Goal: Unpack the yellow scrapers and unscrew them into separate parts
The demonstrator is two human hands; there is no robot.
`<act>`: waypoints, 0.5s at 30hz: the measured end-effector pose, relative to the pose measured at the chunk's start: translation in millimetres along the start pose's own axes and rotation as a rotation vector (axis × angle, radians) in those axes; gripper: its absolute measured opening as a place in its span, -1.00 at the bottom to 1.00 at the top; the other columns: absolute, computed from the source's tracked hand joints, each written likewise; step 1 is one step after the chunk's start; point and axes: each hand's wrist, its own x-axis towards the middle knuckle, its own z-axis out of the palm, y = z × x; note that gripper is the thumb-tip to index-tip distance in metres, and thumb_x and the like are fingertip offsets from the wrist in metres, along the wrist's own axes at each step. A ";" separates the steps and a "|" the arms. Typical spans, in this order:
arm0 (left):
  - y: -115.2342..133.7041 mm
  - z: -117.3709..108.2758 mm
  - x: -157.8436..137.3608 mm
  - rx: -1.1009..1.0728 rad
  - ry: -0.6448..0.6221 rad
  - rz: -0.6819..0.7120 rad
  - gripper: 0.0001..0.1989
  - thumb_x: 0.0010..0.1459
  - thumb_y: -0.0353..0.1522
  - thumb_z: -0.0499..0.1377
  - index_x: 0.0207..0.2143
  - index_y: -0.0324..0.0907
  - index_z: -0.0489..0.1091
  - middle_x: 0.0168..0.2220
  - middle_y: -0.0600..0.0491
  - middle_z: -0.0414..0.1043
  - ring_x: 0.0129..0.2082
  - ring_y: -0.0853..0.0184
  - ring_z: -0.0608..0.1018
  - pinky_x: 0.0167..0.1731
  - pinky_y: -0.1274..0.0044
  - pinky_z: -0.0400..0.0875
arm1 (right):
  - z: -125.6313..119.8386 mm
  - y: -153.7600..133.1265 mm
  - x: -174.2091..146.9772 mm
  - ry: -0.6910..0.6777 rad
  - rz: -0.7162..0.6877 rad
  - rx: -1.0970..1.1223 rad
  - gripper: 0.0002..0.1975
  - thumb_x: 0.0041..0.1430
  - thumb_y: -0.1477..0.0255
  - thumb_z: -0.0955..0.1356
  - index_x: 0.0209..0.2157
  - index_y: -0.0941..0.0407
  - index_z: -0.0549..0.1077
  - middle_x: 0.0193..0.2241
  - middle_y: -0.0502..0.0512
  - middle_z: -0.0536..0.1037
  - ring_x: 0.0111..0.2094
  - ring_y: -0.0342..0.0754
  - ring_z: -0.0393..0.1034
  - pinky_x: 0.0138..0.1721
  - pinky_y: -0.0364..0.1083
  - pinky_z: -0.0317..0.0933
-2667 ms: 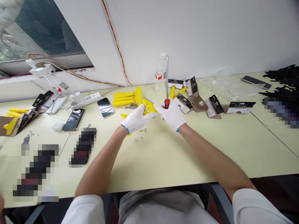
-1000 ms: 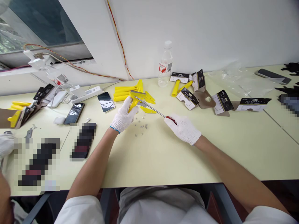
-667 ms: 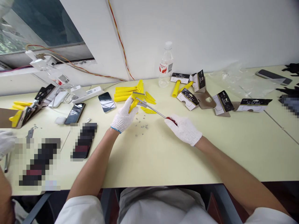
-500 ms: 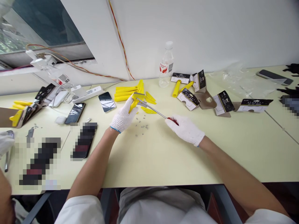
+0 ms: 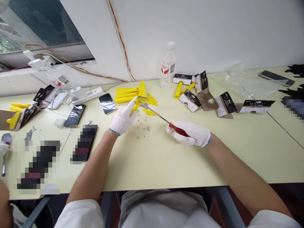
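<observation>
Gloved in white, my left hand (image 5: pixel 123 119) is closed around a yellow scraper (image 5: pixel 134 109) with a metal plate at its head. My right hand (image 5: pixel 190 134), also gloved, grips the red handle of a screwdriver (image 5: pixel 178 129). Its long shaft points up and left, and the tip is at the scraper's head; whether it sits in a screw is too small to tell. Several small screws (image 5: pixel 143 128) lie scattered on the table below the scraper. Just behind my left hand are more yellow scraper handles (image 5: pixel 125 95) and loose yellow plastic pieces (image 5: pixel 152 98).
Behind stands a plastic bottle (image 5: pixel 167 68). Opened card packages (image 5: pixel 190 100) and a clear plastic bag (image 5: pixel 247 84) lie to the right. Phones (image 5: pixel 108 103) and a power strip (image 5: pixel 92 93) are on the left. A co-worker's gloved hand (image 5: pixel 3 148) holds a screwdriver at the left edge.
My right hand has rolled around the screwdriver, so more of the red handle shows. My left hand keeps the scraper in place. The co-worker's hand has moved slightly toward the left edge.
</observation>
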 end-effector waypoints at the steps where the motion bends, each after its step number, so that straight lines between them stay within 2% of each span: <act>1: -0.3 0.4 -0.1 -0.023 0.000 0.003 -0.23 0.46 -0.19 0.17 0.65 -0.02 0.21 -0.14 -0.01 0.65 -0.29 0.21 0.62 -0.15 0.42 0.53 | 0.7 -0.7 0.9 -0.023 0.012 0.014 -0.47 0.58 -0.11 0.23 -0.16 0.06 0.47 -0.70 -0.20 0.13 -0.68 -0.15 -0.14 -0.68 -0.22 -0.13; 4: -1.2 -0.1 -0.2 -0.090 0.024 0.018 -0.29 0.47 -0.18 0.18 0.61 -0.02 0.28 -0.12 -0.04 0.64 -0.18 0.15 0.66 -0.09 0.40 0.55 | 4.4 -4.2 4.0 -0.047 0.065 0.045 -0.45 0.55 -0.15 0.22 -0.25 0.03 0.39 -0.66 -0.20 0.14 -0.69 -0.17 -0.20 -0.71 -0.21 -0.16; 7: -2.9 -1.8 0.2 -0.116 0.048 0.037 -0.33 0.45 -0.21 0.21 0.56 -0.01 0.36 -0.17 -0.02 0.61 -0.18 0.16 0.65 -0.11 0.44 0.55 | 10.3 -6.7 5.8 0.019 0.088 0.002 -0.42 0.46 -0.25 0.29 -0.26 0.00 0.31 -0.61 -0.20 0.13 -0.66 -0.18 -0.21 -0.68 -0.19 -0.18; 9: -4.8 -1.7 0.7 -0.115 0.049 0.038 -0.35 0.44 -0.22 0.22 0.54 -0.01 0.39 -0.20 -0.01 0.60 -0.21 0.18 0.64 -0.14 0.47 0.53 | 15.2 -5.8 6.8 0.182 0.033 -0.171 -0.40 0.45 -0.26 0.29 -0.30 0.01 0.32 -0.59 -0.15 0.14 -0.62 -0.15 -0.13 -0.62 -0.15 -0.15; 13: -8.0 2.5 1.3 -0.114 0.007 0.018 -0.35 0.49 -0.22 0.16 0.58 -0.02 0.33 -0.16 -0.04 0.63 -0.16 0.15 0.66 -0.12 0.43 0.54 | 24.8 1.4 11.1 0.728 -0.219 -0.690 -0.48 0.41 -0.08 0.40 -0.42 0.02 0.30 -0.51 0.00 0.29 -0.47 -0.05 0.14 -0.45 -0.07 0.00; 14: -8.1 3.4 1.3 -0.114 0.010 0.021 -0.35 0.52 -0.20 0.14 0.60 -0.01 0.30 -0.12 -0.05 0.65 -0.14 0.14 0.67 -0.09 0.41 0.54 | 26.1 2.8 12.1 0.793 -0.239 -0.739 -0.50 0.37 -0.05 0.45 -0.41 0.02 0.30 -0.49 0.02 0.35 -0.44 -0.03 0.18 -0.42 -0.07 0.04; 15: -7.7 3.9 1.2 -0.105 0.015 0.028 -0.34 0.54 -0.20 0.11 0.61 -0.01 0.28 -0.09 -0.06 0.65 -0.14 0.14 0.67 -0.07 0.39 0.54 | 26.6 3.5 12.8 0.791 -0.219 -0.725 -0.51 0.35 -0.04 0.46 -0.40 0.01 0.30 -0.47 0.04 0.38 -0.44 -0.03 0.20 -0.42 -0.07 0.06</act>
